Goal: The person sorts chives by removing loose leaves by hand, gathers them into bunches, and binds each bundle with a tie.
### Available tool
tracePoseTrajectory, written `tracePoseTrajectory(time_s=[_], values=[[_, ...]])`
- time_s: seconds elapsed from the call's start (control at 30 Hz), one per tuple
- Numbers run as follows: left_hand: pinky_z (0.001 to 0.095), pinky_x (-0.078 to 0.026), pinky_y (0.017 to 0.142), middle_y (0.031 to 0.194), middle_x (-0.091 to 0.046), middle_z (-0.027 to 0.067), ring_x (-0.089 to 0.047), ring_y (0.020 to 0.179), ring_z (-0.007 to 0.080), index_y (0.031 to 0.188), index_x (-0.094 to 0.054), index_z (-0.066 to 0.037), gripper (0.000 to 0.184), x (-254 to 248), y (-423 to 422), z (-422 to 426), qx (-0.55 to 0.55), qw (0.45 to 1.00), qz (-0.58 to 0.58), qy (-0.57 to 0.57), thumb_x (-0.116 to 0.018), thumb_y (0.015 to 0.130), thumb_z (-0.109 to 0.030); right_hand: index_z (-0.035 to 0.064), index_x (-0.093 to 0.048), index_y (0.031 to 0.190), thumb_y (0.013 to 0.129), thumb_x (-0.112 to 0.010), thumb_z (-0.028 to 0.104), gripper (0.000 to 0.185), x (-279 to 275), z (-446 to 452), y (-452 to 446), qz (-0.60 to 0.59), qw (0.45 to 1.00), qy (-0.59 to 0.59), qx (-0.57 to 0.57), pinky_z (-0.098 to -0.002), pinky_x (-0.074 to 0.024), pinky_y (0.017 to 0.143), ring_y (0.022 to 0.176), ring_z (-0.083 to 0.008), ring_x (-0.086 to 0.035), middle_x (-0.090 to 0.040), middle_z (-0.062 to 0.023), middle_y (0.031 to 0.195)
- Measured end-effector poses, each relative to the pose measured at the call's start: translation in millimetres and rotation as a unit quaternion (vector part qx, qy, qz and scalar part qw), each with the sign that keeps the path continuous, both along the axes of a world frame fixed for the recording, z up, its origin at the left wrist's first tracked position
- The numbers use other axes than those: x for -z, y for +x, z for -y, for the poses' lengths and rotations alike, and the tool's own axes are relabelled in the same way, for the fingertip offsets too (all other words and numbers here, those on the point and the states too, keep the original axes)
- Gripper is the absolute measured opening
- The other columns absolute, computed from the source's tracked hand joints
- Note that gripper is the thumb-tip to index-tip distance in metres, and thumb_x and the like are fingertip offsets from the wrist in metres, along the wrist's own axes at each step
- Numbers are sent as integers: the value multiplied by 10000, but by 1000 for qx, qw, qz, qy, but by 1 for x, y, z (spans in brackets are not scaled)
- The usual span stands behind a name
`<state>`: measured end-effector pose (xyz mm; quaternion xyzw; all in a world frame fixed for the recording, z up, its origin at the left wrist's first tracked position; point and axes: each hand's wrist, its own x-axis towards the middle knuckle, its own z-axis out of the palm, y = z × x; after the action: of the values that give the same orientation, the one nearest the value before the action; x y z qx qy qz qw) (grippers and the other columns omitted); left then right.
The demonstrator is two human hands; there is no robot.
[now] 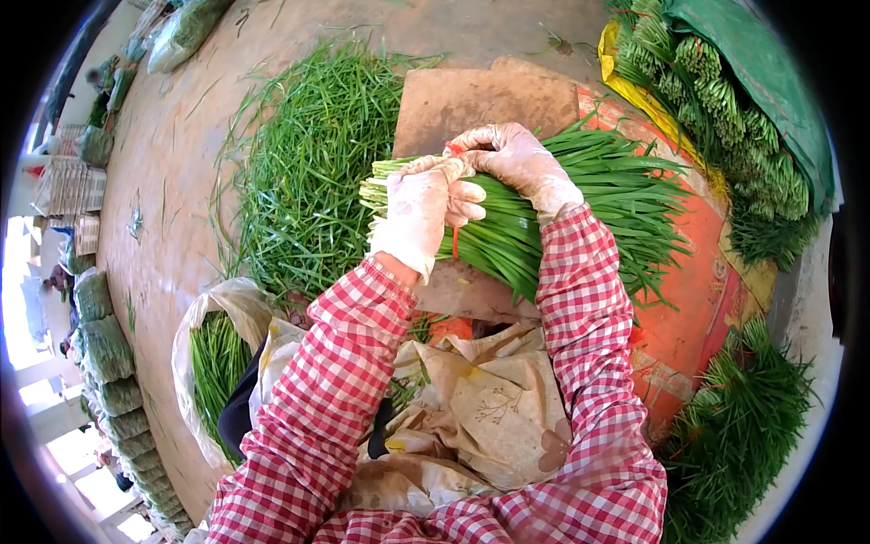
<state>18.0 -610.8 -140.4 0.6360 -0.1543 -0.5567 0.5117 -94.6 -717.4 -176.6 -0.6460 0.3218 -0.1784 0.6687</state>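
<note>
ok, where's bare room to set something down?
Widest: floor between the loose green pile and wrapped bundles at left, bar a few scraps. Smaller: far strip of brown board, beyond the held bunch. Crowded: mid-board, under that bunch; right side, packed with greens.

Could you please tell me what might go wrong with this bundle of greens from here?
The red band might bruise stems if drawn too tight around the green bundle. If the left hand or right hand slackens too early, stems could slide out of line. Some might also drop into the loose green pile close by the cut ends.
</note>
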Motion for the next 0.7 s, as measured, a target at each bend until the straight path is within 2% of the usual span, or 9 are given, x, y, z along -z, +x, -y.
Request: tracePoseTrajectory(time_s=[0.2,0.3,0.33,0.4,0.43,0.5,0.6,0.63,0.7], values=[[256,-414,395,646,-634,91,-599,473,177,903,-625,-54,167,0,-2,0,-11,1000,9,-13,-598,849,-210,13,-646,985,769,-627,64,222,2,3,-2,5,999,-23,-27,-255,-459,727,782,-108,-590,-668,-41,868],[259,-412,390,657,-635,92,-597,472,182,915,-614,-51,168,-1,-1,3,-5,1000,14,17,-589,855,-206,14,-651,974,779,-623,71,205,-1,1,-3,-7,998,-56,-38,-271,-463,733,783,-131,-601,-671,-51,868],[256,-408,361,640,-635,113,-596,450,190,879,-604,-36,151,1,0,5,-16,1000,-10,16,-582,855,-184,14,-651,974,779,-623,71,205,1,0,-3,-7,998,-56,-39,-271,-463,733,783,-131,-601,-671,-51,868],[252,-404,333,623,-636,135,-596,428,198,844,-595,-21,142,1,0,5,-26,999,-33,16,-575,855,-161,23,-657,964,783,-621,86,195,3,-4,-2,17,997,-69,-21,-286,-465,740,793,-165,-614,-675,-74,877],[252,-400,355,634,-628,113,-589,444,190,857,-593,-41,127,1,-1,4,-22,999,-29,15,-582,855,-168,23,-657,964,783,-621,86,195,5,-7,-3,18,997,-69,-21,-286,-465,740,793,-165,-614,-675,-74,877],[251,-396,378,645,-621,91,-583,461,181,870,-591,-62,113,-2,-4,1,-19,999,-24,14,-590,855,-174,32,-659,951,794,-603,98,179,0,-14,-2,-9,991,-134,19,-297,-466,743,807,-194,-621,-669,-107,876],[246,-374,351,631,-613,99,-576,449,188,837,-577,-72,97,-3,-8,1,-32,999,15,11,-587,857,-166,34,-656,948,802,-583,100,176,-10,-11,-2,-75,985,-157,7,-301,-465,742,813,-204,-621,-660,-128,869],[247,-388,344,625,-624,110,-580,431,187,833,-563,-58,110,1,-6,2,-16,1000,15,3,-561,869,-162,26,-653,943,805,-570,94,174,-9,-11,-2,-53,986,-161,5,-305,-463,744,816,-212,-619,-655,-136,868],[243,-406,341,628,-635,119,-585,417,179,857,-545,-40,125,2,-4,1,4,1000,10,-24,-529,888,-159,17,-647,937,815,-573,95,163,-7,-12,-4,-48,986,-157,6,-291,-461,735,792,-179,-606,-658,-112,855]])
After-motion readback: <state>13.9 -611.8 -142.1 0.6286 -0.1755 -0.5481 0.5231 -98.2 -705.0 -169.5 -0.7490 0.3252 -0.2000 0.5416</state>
